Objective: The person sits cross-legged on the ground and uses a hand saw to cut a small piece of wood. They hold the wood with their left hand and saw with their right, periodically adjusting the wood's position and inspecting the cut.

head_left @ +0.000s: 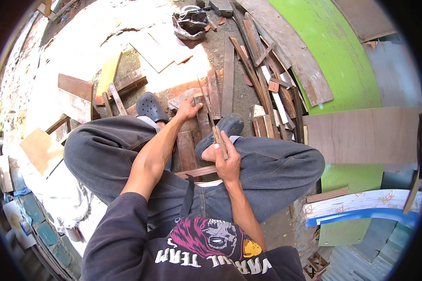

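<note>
Left of centre sits one of two clogs [150, 106]. Mid-frame, the left hand [189, 109] holds one wood piece [198, 97]; beside it, the right hand [228, 162] grips one wooden handle [219, 140] with one thin blade [205, 100]. Lower right: one blue-and-white strip [361, 206].

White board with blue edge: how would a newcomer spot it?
Find the bright green panel at right. Below the wide brown wooden board crossing it lies a long white board. Only that one has orange marks and a blue edge.
</note>
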`<state>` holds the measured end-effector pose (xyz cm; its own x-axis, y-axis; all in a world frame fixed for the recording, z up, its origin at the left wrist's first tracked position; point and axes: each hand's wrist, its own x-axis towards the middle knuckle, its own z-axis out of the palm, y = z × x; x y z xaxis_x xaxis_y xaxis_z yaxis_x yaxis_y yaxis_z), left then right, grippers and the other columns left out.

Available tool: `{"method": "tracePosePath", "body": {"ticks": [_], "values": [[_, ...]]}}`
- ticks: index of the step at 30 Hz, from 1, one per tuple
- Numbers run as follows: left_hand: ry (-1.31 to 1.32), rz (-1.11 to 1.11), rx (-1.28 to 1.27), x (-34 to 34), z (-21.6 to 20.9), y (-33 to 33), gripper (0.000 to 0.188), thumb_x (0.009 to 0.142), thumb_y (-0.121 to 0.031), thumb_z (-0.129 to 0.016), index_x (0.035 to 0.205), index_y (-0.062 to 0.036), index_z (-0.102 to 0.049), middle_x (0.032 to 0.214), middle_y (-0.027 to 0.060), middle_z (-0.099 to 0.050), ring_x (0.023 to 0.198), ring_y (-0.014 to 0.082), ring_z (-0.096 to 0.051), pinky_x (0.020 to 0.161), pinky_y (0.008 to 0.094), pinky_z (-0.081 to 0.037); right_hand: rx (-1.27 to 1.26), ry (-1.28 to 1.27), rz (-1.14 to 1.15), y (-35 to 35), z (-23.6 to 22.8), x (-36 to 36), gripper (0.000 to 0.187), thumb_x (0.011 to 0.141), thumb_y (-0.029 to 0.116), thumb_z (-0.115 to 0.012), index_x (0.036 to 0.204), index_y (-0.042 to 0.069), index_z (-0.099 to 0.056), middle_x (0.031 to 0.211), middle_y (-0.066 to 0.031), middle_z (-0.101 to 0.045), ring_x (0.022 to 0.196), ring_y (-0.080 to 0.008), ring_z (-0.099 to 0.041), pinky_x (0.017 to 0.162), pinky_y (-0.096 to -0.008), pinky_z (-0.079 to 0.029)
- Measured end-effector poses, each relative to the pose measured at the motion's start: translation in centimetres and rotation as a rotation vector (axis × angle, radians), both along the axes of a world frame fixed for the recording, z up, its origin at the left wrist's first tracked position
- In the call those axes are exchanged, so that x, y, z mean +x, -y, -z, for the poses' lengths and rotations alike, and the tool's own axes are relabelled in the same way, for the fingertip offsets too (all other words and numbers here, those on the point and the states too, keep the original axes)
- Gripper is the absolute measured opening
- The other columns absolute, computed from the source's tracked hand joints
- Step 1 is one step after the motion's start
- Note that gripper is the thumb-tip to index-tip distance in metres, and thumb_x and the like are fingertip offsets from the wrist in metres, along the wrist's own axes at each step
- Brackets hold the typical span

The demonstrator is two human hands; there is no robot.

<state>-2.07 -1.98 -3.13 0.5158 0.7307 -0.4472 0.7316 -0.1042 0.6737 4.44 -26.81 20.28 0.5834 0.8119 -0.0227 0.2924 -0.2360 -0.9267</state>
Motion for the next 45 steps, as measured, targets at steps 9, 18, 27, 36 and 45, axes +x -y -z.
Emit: {"method": "tracePosePath", "body": {"ticks": [9, 18, 27, 36, 45], "values": [[0.148, -0.088, -0.262, 0.4, -0.3, -0.1, 0.088, 0.088, -0.050, -0.071, 0.154, -0.0016, -0.038, 0.118, 0.0275, -0.069, 0.115, 0.0403, -0.065, 0.103, 0.0433, -0.049, -0.005, 0.016, -0.016, 0.3, 0.6, 0.5, 0.050, 0.094, 0.013, -0.058, 0.139, -0.007, -0.054, 0.068, -0.0085, -0.066, 0.063, -0.0144, -0.065, 0.064, -0.0311, -0.054], [0.434, -0.169, -0.186, -3.2, 1.1, -0.1, 0.093, 0.088, -0.050, -0.071, 0.157, -0.0015, -0.033, 0.145, 0.0335, -0.050, 0.136, 0.0370, -0.052, 0.111, 0.0388, -0.042, -0.005, 0.013, -0.049, -0.7, 1.3, -0.8, 0.048, 0.094, 0.011, -0.057, 0.138, -0.008, -0.055, 0.080, -0.0146, -0.069, 0.073, -0.0225, -0.069, 0.071, -0.0349, -0.054], [0.385, -0.093, -0.161, 0.5, -1.1, 0.7, 0.099, 0.087, -0.054, -0.073, 0.157, -0.0002, -0.030, 0.152, 0.0290, -0.045, 0.139, 0.0384, -0.048, 0.115, 0.0411, -0.039, -0.014, 0.057, 0.063, 0.9, 1.0, 0.2, 0.049, 0.095, 0.016, -0.056, 0.138, -0.007, -0.057, 0.124, -0.0247, -0.068, 0.113, -0.0319, -0.067, 0.097, -0.0366, -0.051], [0.484, -0.023, -0.057, 3.1, -2.4, 0.1, 0.103, 0.085, -0.062, -0.070, 0.154, 0.0058, -0.033, 0.144, 0.0310, -0.053, 0.129, 0.0394, -0.057, 0.108, 0.0420, -0.044, -0.015, -0.090, 0.196, 1.9, 0.7, 1.1, 0.050, 0.095, 0.015, -0.055, 0.140, -0.007, -0.055, 0.133, -0.0258, -0.064, 0.122, -0.0317, -0.064, 0.102, -0.0378, -0.048], [0.394, 0.063, -0.095, 4.1, -1.5, 0.5, 0.102, 0.088, -0.060, -0.067, 0.156, 0.0057, -0.028, 0.150, 0.0313, -0.045, 0.138, 0.0407, -0.048, 0.114, 0.0427, -0.038, -0.041, -0.072, 0.154, 1.7, 1.5, 2.0, 0.049, 0.096, 0.013, -0.056, 0.141, -0.007, -0.054, 0.121, -0.0211, -0.069, 0.105, -0.0239, -0.067, 0.090, -0.0337, -0.052]]}}
